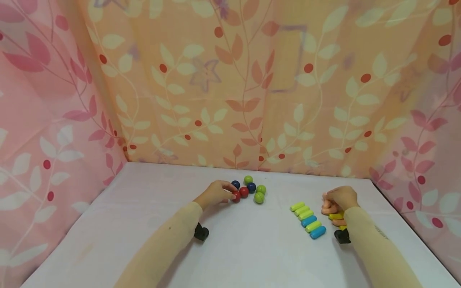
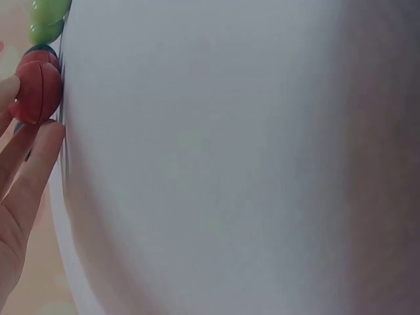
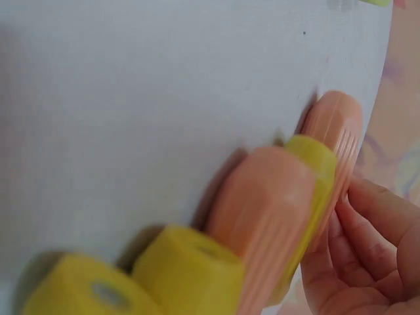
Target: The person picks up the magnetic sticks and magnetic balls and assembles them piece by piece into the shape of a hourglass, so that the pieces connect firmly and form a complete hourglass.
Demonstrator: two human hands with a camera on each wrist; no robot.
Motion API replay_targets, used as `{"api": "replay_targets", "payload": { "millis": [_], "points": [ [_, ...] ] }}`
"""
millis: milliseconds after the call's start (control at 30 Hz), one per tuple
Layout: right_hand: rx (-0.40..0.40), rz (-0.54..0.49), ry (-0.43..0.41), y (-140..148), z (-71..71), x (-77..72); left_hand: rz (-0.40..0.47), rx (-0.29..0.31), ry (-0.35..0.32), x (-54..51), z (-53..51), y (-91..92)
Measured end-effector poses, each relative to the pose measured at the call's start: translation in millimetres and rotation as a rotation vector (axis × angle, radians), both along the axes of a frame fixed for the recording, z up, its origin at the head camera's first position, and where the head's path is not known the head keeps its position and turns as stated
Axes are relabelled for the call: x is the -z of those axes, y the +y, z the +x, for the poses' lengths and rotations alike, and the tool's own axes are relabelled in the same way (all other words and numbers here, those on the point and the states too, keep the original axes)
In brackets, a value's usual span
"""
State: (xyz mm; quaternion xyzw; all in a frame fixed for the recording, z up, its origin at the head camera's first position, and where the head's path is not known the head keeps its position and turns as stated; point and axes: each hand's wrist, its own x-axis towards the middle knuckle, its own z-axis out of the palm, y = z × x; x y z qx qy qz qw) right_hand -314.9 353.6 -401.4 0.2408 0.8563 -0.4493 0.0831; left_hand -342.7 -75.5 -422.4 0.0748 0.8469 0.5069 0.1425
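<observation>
As the left hand pinches one of two red balls mid-frame, two blue balls and three green balls nearby, the right hand, centre-right, pinches a peach stick.

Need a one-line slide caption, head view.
At a white table, the left grip holds a red ball, the right grip an orange piece; green and blue cylinders lie between.
</observation>
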Motion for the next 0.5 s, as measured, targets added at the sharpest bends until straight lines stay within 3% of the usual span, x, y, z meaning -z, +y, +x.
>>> {"api": "replay_targets", "payload": {
  "millis": [300, 500],
  "points": [
    [0.094, 0.008, -0.022, -8, -7.3, -0.4, -0.018, 0.028, 0.025, -0.2, 2.1, 3.4],
    [0.136, -0.052, -0.011, -12, 0.1, -7.7, -0.041, 0.009, 0.033, -1.6, 2.8, 6.9]
  ]
}}
